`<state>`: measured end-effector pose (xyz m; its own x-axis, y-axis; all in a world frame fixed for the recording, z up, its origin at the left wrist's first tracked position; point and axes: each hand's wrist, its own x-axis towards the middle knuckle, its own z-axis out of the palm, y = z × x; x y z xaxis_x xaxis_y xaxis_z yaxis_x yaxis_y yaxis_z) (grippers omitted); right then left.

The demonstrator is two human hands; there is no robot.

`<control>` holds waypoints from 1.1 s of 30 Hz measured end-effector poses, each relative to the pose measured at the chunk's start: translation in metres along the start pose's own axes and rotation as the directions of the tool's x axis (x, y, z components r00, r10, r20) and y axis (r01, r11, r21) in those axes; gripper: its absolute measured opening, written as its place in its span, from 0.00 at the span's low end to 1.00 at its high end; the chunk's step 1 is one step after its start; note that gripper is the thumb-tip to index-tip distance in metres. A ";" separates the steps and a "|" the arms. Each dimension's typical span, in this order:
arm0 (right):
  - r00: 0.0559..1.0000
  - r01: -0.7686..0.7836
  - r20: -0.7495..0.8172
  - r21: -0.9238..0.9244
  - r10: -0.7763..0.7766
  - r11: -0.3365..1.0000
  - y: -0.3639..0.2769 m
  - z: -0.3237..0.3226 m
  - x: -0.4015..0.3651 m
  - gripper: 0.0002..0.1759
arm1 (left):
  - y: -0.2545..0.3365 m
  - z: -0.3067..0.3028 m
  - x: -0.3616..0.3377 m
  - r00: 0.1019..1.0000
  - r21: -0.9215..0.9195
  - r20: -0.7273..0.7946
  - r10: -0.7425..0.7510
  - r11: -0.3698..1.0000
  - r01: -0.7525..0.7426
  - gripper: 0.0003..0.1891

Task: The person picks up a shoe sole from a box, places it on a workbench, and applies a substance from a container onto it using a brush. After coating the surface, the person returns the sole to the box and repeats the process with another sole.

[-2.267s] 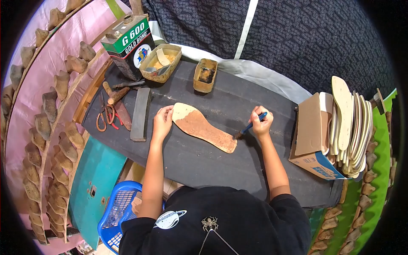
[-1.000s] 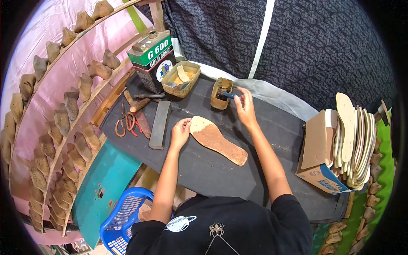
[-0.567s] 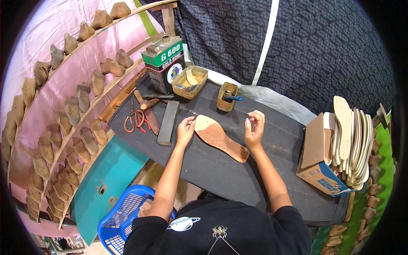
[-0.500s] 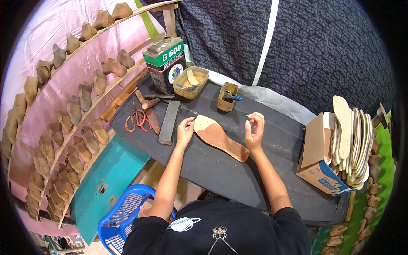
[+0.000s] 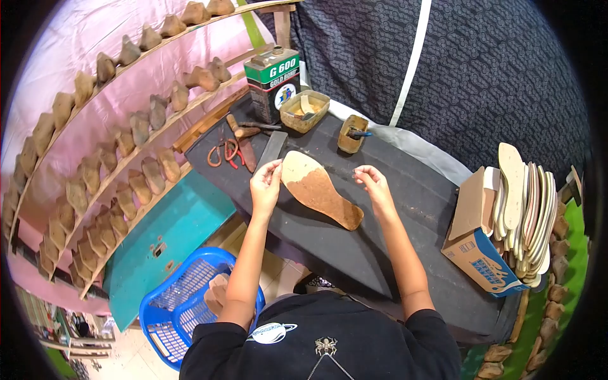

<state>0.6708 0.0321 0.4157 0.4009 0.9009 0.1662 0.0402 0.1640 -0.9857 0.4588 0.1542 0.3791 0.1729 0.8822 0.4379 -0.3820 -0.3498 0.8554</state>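
Note:
A brown insole-shaped piece [image 5: 320, 190] with a pale patch at its wide end hangs above the dark table. My left hand [image 5: 266, 185] grips its wide upper-left edge between thumb and fingers. Near the narrow end, to its right, my right hand [image 5: 372, 182] is raised with thumb and fingertips pinched together; anything between them is too small to name. It does not touch the piece.
Behind are a glue can [image 5: 273, 82], a tub [image 5: 305, 111] and a small container with a blue-handled tool [image 5: 353, 134]. Pliers [image 5: 227, 154] and a grey block [image 5: 272, 151] lie left. A box of insoles [image 5: 481, 253] stands right; a blue basket [image 5: 183, 304] is below.
The piece and my left hand have come up a little, nearer the camera. My right hand's fingers have closed from a looser, upright pose. The camera view has shifted.

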 end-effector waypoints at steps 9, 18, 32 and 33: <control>0.943 -0.178 0.307 0.147 0.127 0.973 -0.041 0.024 -0.043 0.14 | 0.101 0.004 -0.058 0.994 0.099 -0.039 0.103 0.990 -0.098 0.09; 0.886 -0.171 0.446 0.058 0.128 0.984 -0.045 0.059 -0.122 0.13 | 0.152 -0.007 -0.145 0.997 0.222 0.020 -0.071 0.973 0.064 0.09; 0.671 -0.362 0.695 0.006 0.256 0.932 0.027 0.168 -0.175 0.08 | 0.159 -0.134 -0.236 0.942 0.375 -0.122 -0.313 0.864 0.336 0.12; 0.662 -0.371 0.702 0.002 0.263 0.929 0.033 0.179 -0.177 0.08 | 0.158 -0.145 -0.240 0.941 0.357 -0.127 -0.313 0.871 0.338 0.13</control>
<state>0.4370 -0.0501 0.3586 -0.3664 0.9215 -0.1284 -0.1128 -0.1810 -0.9770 0.2254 -0.0674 0.3693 0.1666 0.9800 0.1089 0.0495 -0.1186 0.9917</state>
